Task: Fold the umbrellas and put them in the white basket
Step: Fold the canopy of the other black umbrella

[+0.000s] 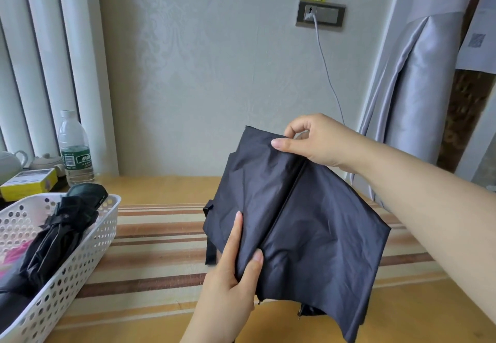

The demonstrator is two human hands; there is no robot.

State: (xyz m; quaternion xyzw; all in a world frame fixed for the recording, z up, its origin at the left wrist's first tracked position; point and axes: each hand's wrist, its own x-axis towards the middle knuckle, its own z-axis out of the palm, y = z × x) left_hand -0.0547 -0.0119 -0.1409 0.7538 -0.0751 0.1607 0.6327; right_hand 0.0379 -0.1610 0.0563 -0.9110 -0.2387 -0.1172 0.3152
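- Left hand (228, 283), nearest the camera: its grip is pressed together on the lower part of the dark umbrella (292, 224), thumb on top of the cloth, index finger laid straight along the left panel. It pinches a pleat just left of the centre crease.
- The umbrella is held up above the bench (166, 235), not resting on it as far as can be told. Canopy collapsed but loose: two flat panels spread either side of one centre crease. A closing strap (210, 235) hangs off its left edge.
- Long axis: the crease runs from the left hand up and slightly right to the right hand (308, 141). So the cloth lies between the two grips, one at each end.
- Right hand, at the far end of the umbrella: thumb and curled fingers pinch the top edge of the canopy at the crease.
- Judgement: pleats are being gathered toward the crease; wrapping and strapping not yet done. The left hand is nearer the strap, so likely to wind it.
- White basket (80, 256), well left of the umbrella on the bench: already holds one folded black umbrella (59, 230), lying lengthwise. Left hand is the nearer one for the drop.
- Beyond the basket: a water bottle (75, 149), a yellow box (29, 184).
- Farthest, above the umbrella: a wall socket (320, 15) with a white cable (326, 71) hanging down.
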